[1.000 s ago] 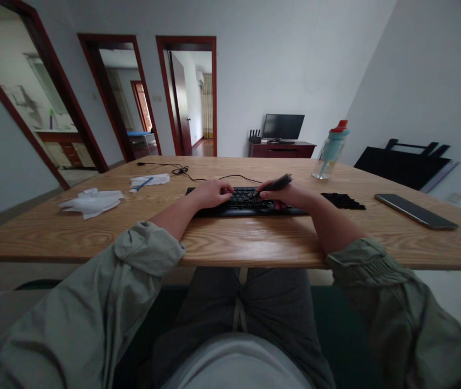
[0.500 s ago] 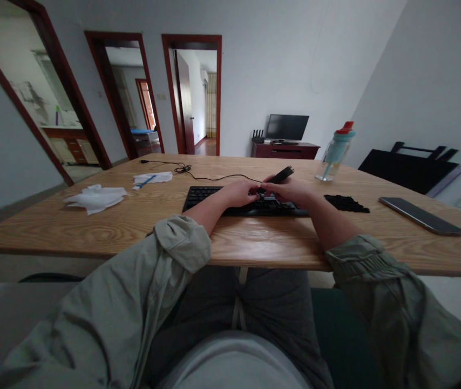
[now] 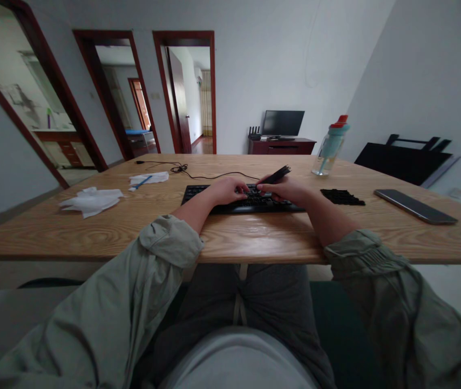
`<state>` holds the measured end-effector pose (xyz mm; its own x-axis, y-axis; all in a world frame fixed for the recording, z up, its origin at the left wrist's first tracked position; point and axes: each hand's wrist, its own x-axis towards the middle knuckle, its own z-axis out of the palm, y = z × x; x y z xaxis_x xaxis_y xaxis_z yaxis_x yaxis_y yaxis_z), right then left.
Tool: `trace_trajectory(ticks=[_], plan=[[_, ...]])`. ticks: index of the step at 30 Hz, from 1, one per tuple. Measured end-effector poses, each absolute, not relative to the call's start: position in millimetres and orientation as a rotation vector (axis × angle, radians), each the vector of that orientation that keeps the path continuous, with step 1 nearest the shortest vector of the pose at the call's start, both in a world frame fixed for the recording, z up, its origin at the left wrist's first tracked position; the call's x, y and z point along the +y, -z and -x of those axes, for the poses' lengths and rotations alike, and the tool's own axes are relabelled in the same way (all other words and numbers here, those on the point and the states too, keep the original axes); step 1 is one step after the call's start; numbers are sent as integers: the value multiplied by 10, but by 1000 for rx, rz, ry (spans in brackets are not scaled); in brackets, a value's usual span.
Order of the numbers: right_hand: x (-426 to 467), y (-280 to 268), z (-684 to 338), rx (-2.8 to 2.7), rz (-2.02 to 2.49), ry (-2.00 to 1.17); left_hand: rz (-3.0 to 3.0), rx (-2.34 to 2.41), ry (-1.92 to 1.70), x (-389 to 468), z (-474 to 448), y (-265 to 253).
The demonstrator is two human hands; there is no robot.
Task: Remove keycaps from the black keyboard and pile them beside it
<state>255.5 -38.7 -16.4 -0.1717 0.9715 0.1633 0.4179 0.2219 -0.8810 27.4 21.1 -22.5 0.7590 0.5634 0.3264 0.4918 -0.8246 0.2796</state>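
Observation:
A black keyboard (image 3: 196, 193) lies flat on the wooden table in front of me; its middle and right part looks bare of keycaps. My left hand (image 3: 230, 190) rests over the middle of it, thumb and fingers bent and a little apart, touching the keys. In my right hand (image 3: 285, 188) is a black brush (image 3: 275, 175), slanting with its bristled end up to the right and its other end near the keyboard. Right of that hand, a flat dark cluster (image 3: 341, 196), seemingly loose keycaps, lies on the table.
A grey phone (image 3: 414, 206) lies at the right, and a water bottle (image 3: 330, 147) stands behind the dark cluster. White tissues (image 3: 92, 201) and a blue-handled stick (image 3: 141, 182) lie at the left. The keyboard's cable (image 3: 214, 176) runs along the table's far side.
My hands, which were close together over the keyboard, have moved slightly apart; the left one has shifted left. The brush stays in my right hand. The whole view has tilted slightly.

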Motion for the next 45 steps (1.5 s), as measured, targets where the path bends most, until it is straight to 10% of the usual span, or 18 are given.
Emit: trace_trajectory(ticks=[45], plan=[[-139,267,-2254,-1881,1314,-355,-2834,869,-681,253,-495,174]])
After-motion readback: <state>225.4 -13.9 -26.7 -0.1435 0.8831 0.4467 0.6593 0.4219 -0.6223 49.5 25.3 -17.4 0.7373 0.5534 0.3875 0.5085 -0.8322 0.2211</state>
